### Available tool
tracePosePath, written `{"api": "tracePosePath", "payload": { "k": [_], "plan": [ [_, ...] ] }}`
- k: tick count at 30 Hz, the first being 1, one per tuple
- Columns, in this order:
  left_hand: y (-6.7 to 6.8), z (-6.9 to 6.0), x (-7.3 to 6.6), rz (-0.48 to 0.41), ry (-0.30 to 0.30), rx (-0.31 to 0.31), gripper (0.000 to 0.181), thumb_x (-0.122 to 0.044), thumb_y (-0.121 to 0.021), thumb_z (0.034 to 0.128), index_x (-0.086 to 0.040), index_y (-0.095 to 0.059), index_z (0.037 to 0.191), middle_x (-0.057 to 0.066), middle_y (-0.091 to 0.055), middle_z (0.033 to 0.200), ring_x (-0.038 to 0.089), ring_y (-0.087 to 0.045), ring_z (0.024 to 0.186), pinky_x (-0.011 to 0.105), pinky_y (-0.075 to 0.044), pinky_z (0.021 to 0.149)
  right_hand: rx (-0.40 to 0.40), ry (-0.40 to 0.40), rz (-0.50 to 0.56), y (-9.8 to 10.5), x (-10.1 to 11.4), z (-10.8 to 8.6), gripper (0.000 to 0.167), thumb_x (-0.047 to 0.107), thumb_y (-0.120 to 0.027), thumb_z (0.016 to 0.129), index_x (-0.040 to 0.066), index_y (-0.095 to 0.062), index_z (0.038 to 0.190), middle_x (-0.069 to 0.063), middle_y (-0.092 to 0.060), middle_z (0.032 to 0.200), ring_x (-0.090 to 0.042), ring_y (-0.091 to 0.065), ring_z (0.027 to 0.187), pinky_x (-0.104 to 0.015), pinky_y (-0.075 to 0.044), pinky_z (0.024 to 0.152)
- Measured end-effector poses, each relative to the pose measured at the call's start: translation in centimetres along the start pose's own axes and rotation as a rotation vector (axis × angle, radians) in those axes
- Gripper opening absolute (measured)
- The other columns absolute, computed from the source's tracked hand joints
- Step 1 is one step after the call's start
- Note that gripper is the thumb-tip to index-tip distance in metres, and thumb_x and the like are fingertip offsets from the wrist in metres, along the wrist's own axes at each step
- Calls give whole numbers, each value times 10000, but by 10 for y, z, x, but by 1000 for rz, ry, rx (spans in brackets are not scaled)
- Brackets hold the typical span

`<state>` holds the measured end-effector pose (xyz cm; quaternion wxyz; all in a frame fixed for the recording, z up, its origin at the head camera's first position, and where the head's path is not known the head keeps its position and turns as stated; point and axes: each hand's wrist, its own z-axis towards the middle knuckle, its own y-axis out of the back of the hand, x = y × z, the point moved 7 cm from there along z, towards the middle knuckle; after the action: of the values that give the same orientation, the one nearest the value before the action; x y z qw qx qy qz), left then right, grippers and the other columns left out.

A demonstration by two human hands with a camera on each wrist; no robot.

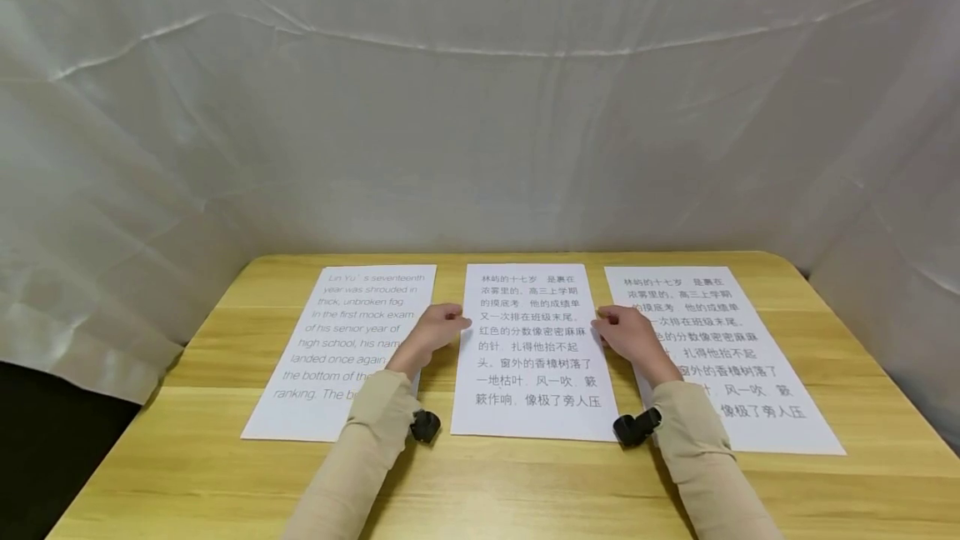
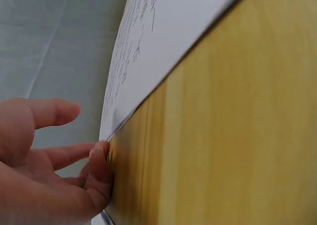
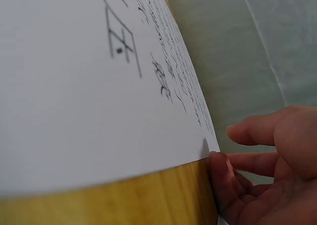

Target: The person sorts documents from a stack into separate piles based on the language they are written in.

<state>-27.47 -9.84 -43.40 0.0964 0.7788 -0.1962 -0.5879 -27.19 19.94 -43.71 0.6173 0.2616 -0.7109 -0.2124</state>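
Observation:
The middle sheet of paper (image 1: 534,419), printed with Chinese text, lies flat between both hands. My left hand (image 1: 433,332) is at its left edge, and fingertips (image 2: 100,146) touch that edge in the left wrist view. At the right edge is my right hand (image 1: 632,333); a fingertip (image 3: 216,158) meets the paper there in the right wrist view. Both hands have loosely bent fingers, with one digit held apart from the others. Whether any finger reaches beneath the paper is hidden.
An English-printed sheet (image 1: 288,419) lies to the left, partly under my left forearm. On the right is another Chinese-printed sheet (image 1: 787,436), partly covered by my right hand and forearm. The wooden table (image 1: 517,490) backs onto a pale cloth curtain (image 1: 480,148).

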Motion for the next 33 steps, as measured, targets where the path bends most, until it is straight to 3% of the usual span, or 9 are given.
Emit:
{"api": "tracePosePath", "payload": {
  "k": [2, 7, 10, 13, 23, 27, 31, 33],
  "plan": [
    [-2, -1, -2, 18, -7, -2, 508, -145, -572, 959, 80, -437, 1395, 216, -417, 1439, 339, -406, 1293, 456, -373, 1047, 8, 3, -21, -1, 1, 0, 491, 175, -528, 975, -102, -455, 1374, -198, -619, 1073, -234, -556, 845, -340, -437, 740],
    [-5, -2, -6, 44, -17, -4, 537, -140, -580, 951, 94, -413, 1405, 235, -397, 1452, 354, -369, 1331, 465, -343, 1074, 26, 16, -63, -2, 5, -1, 510, 188, -546, 955, -119, -467, 1355, -287, -526, 1285, -316, -521, 1003, -411, -439, 849],
    [-5, -1, -5, 51, -15, 3, 538, -148, -573, 958, 87, -407, 1413, 230, -393, 1457, 362, -341, 1350, 471, -320, 1089, 39, 13, -53, -2, 6, -1, 523, 195, -548, 958, -119, -452, 1364, -305, -455, 1369, -360, -489, 1137, -471, -409, 965],
    [-4, -1, -5, 48, -15, 3, 534, -152, -568, 962, 85, -408, 1413, 228, -395, 1456, 364, -338, 1352, 472, -317, 1090, 46, 9, -31, -3, 6, 0, 528, 194, -547, 964, -117, -437, 1376, -305, -438, 1386, -380, -468, 1194, -496, -386, 1004],
    [-3, -3, -3, -6, -32, -9, 505, -140, -555, 974, 64, -421, 1416, 207, -393, 1466, 346, -337, 1357, 464, -331, 1083, -2, 14, -12, -4, 4, 3, 505, 191, -541, 964, -65, -457, 1391, -268, -484, 1364, -375, -480, 1198, -481, -405, 985],
    [-4, -4, -3, -17, -34, -5, 503, -140, -555, 971, 38, -428, 1424, 210, -408, 1452, 348, -361, 1340, 473, -338, 1077, -15, 6, 3, -3, 3, 1, 494, 184, -556, 966, -25, -465, 1405, -258, -525, 1306, -352, -513, 1130, -444, -451, 909],
    [-6, -5, -6, -1, -49, -4, 506, -127, -558, 963, -5, -433, 1437, 192, -493, 1347, 307, -463, 1213, 452, -400, 1017, -3, 20, 35, -3, 5, 0, 498, 169, -574, 966, -4, -458, 1418, -252, -547, 1251, -304, -542, 1014, -367, -488, 794],
    [-5, -4, -8, 9, -58, -16, 497, -111, -557, 959, -27, -447, 1436, 166, -537, 1240, 272, -496, 1085, 404, -447, 920, 1, 36, 42, -3, 7, -1, 495, 159, -584, 962, 1, -465, 1416, -246, -562, 1224, -287, -556, 961, -342, -488, 754]
  ]
}}
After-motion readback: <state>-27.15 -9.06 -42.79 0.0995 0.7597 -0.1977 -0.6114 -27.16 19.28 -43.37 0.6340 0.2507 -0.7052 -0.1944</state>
